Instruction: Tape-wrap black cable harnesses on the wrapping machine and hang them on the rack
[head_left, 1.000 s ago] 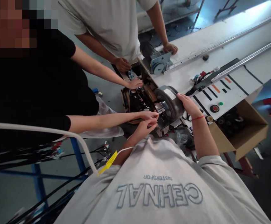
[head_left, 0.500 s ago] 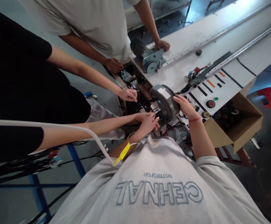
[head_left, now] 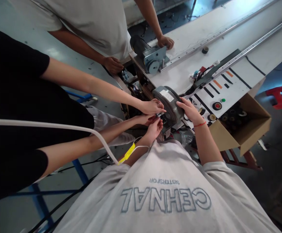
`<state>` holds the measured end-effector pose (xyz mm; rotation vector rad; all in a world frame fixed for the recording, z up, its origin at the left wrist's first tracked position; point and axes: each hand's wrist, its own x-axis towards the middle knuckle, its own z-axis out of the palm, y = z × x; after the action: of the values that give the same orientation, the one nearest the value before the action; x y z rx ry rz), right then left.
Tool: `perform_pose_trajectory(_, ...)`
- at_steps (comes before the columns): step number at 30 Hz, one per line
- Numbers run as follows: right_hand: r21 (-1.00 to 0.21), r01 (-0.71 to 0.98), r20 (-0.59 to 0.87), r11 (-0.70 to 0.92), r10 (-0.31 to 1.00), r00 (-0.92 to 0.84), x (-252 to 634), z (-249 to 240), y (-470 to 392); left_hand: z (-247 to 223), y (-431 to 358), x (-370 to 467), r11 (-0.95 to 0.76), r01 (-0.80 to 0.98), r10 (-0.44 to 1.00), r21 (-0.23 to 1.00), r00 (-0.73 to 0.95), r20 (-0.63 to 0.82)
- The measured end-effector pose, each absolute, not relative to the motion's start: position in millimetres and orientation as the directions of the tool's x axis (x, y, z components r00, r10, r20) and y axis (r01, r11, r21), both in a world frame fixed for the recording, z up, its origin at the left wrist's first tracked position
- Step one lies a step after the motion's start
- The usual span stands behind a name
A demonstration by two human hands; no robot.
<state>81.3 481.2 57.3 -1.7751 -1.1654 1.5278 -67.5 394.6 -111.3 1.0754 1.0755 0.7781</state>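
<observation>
A thick grey round housing [head_left: 172, 106] with a white label on its curved side stands tilted at the near end of the long white bench. My right hand [head_left: 189, 111], with a red string at the wrist, grips its right rim. By the left face of the housing, my left hand [head_left: 155, 128] has its fingers closed; what they hold is hidden. A co-worker's two hands [head_left: 152, 107] in black sleeves meet my left hand there, fingers bent around small parts that I cannot make out.
A motor on a metal bracket [head_left: 150, 56] sits at the bench's far corner, beside another person's hand [head_left: 165, 42]. Black and orange tape strips [head_left: 217, 84] and tape rolls [head_left: 217, 105] lie on the bench. An open cardboard box [head_left: 255, 126] of rolls stands right.
The co-worker's upper hand has moved right and down to the housing's face, beside my left hand. My right hand stays on the rim. The whole view has shifted slightly.
</observation>
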Motion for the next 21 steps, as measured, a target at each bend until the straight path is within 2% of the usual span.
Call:
perform_pose_trajectory(4,-0.821,0.280,-0.521,-0.497,0.853,-0.013,82,59,481,-114,396,-61,0.474,-0.076,0.845,0.877,0.318,-0.430)
perform_pose_trajectory(8,-0.814,0.309,-0.519,-0.492,0.855,-0.007,81,61,482,-94,388,-60,0.483,-0.005,0.812,0.875,0.376,-0.446)
perform_pose_trajectory(11,-0.813,0.322,-0.516,-0.485,0.856,-0.014,81,63,483,-78,389,-70,0.403,0.062,0.844,0.913,0.360,-0.397)
perform_pose_trajectory(16,-0.821,0.311,-0.509,-0.480,0.861,-0.014,81,62,483,-66,398,-83,0.187,0.105,0.955,0.977,0.215,-0.206)
perform_pose_trajectory(21,-0.816,0.321,-0.511,-0.481,0.860,-0.011,82,62,482,-63,402,-84,0.222,0.051,0.945,0.974,0.234,-0.228)
